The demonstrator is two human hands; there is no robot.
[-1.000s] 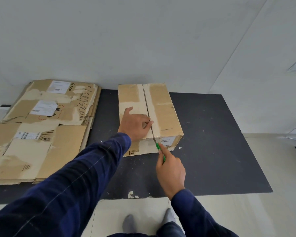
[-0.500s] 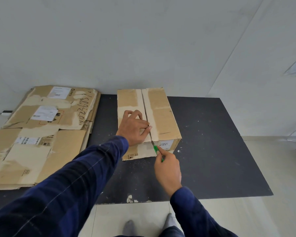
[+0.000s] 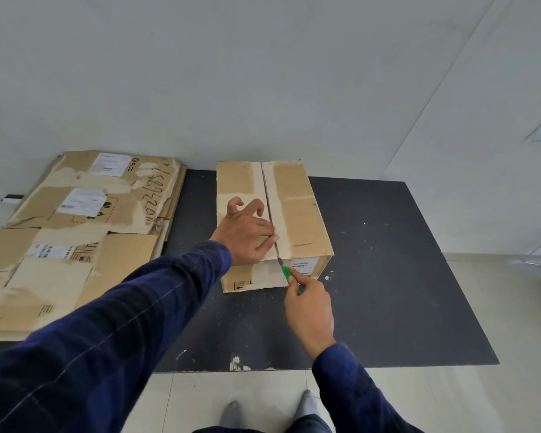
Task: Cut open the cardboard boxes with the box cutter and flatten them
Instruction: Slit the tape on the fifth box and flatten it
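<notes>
Standing at the near edge of a dark mat [image 3: 388, 292], the person shows only two socked feet [image 3: 231, 414] on pale tile and two navy sleeves reaching forward.

Right hand [image 3: 310, 310]: fingers closed round the green box cutter [image 3: 287, 274], index finger laid along the handle. Blade tip meets the near end of the cardboard box [image 3: 300, 214], right at the top edge where the centre seam [image 3: 267, 195] comes out. The low, slanted hold likely lets the blade be drawn toward the body along the taped join.

Left hand [image 3: 244, 235]: grips nothing. Palm bears down on the left flap, thumb lying beside the seam close to the blade, two fingers hooked up clear of the cardboard. Probably there to stop the box sliding under the pull, though the thumb sits near the cutting line, a risk if the blade slips.

Box: intact and upright on the mat, long axis running away from the person, brown tape patches on both top flaps, a small printed label [image 3: 300, 264] on the near face. How much of the seam is already slit cannot be told.

Further left, a stack of flattened boxes [image 3: 75, 245] lies partly on the mat, shipping labels and handwritten digits facing up; likely the finished pile. Plain pale wall beyond.
</notes>
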